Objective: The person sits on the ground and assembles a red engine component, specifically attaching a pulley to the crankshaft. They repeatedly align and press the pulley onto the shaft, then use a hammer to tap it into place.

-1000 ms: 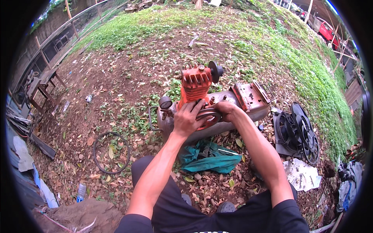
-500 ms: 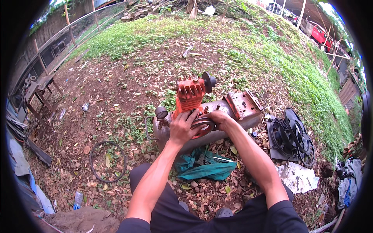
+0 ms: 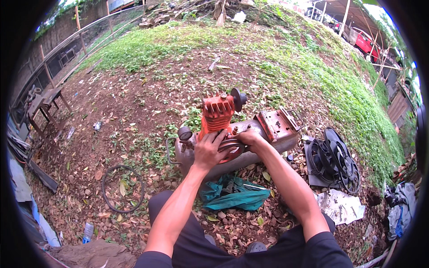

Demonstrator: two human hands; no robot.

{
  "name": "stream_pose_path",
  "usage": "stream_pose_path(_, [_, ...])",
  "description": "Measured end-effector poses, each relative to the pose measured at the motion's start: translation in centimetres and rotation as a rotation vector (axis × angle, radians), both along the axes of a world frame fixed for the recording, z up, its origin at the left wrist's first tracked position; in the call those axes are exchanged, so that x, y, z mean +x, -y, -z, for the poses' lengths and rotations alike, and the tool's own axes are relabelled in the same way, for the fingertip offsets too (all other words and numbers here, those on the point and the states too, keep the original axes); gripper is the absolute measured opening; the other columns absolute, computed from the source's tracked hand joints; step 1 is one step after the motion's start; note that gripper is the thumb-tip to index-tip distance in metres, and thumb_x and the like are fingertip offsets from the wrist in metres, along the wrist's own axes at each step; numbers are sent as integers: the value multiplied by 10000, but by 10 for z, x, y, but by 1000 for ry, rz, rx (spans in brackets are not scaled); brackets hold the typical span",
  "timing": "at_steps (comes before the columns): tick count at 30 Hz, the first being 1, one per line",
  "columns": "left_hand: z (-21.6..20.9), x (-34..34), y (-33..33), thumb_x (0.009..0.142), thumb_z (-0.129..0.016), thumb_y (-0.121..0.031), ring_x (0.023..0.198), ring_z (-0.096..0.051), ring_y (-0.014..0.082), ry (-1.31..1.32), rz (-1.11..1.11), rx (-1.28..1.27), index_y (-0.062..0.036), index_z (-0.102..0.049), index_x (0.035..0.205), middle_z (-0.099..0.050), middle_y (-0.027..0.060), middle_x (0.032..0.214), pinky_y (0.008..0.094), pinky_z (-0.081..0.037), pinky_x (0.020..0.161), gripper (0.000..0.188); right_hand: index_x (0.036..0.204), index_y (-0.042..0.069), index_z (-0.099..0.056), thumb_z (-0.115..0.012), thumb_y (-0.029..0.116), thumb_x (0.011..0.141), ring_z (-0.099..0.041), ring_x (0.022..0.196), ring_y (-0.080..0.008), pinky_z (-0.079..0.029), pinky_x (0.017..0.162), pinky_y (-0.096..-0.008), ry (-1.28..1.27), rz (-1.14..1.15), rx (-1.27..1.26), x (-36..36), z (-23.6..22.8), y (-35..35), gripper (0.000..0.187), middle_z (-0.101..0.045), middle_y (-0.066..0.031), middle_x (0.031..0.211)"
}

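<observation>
An orange finned compressor pump (image 3: 217,111) stands on a long grey metal tank (image 3: 183,161) in front of me. At its near side is a pulley wheel (image 3: 233,154) with a dark grooved rim and orange inside. My left hand (image 3: 209,151) is closed over the wheel's left side, its fingers reaching across the top. My right hand (image 3: 250,138) bends round the upper right of the rim, its fingertips partly hidden. A round pressure gauge (image 3: 184,133) sits left of my left hand. Brass fittings (image 3: 235,130) stick up just beyond my right hand.
A rusty orange mounting plate (image 3: 278,124) tops the tank's right end. Black radiator fans (image 3: 333,158) lie to the right. Below the tank is a green cloth (image 3: 237,196); a black drive belt (image 3: 105,190) lies at left on leafy soil. A wooden table (image 3: 44,102) stands far left.
The view has shifted slightly. Both hands stay on the pulley wheel, with only small movement of the fingers and wheel.
</observation>
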State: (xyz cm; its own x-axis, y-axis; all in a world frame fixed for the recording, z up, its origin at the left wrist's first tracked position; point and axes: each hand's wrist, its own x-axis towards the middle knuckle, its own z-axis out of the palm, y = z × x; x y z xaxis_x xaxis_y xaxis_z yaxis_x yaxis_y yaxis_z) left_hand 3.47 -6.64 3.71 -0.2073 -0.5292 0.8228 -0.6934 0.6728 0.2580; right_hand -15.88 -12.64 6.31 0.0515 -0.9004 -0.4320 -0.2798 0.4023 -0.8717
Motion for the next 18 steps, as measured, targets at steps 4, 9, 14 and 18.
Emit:
stream_pose_path(4, [0,8,-1,687,-824,-360,891,-656,309,10,-13,3,-102,-644,1249,-663,97,1008,417,-548,779,643,948,-30,-701,-845,263,788,-712,675,-177,-559,489,-337,41,32,-8,11,-5,-4,363,-723,-94,839])
stream_pose_path(9, [1,3,1,681,-817,-321,884,-653,299,5,5,-19,-153,-613,1312,-653,93,1022,408,-547,755,684,988,-64,-685,-735,155,872,-720,680,-198,-586,483,-319,210,-3,68,4,-1,-3,253,-722,-130,856])
stream_pose_path(14, [2,5,1,687,-812,-328,881,-654,305,-3,8,-8,-153,-617,1307,-655,92,1023,411,-548,757,673,1068,-86,-649,-522,41,975,-727,697,-228,-616,514,-309,324,-22,136,15,-27,-21,203,-716,-157,889])
stream_pose_path(18, [-1,6,-2,643,-830,-278,946,-659,294,13,-12,30,-120,-640,1270,-668,85,1036,404,-564,784,674,1090,-73,-648,-500,41,983,-723,694,-218,-605,509,-321,296,-40,96,16,-26,-20,216,-713,-144,895])
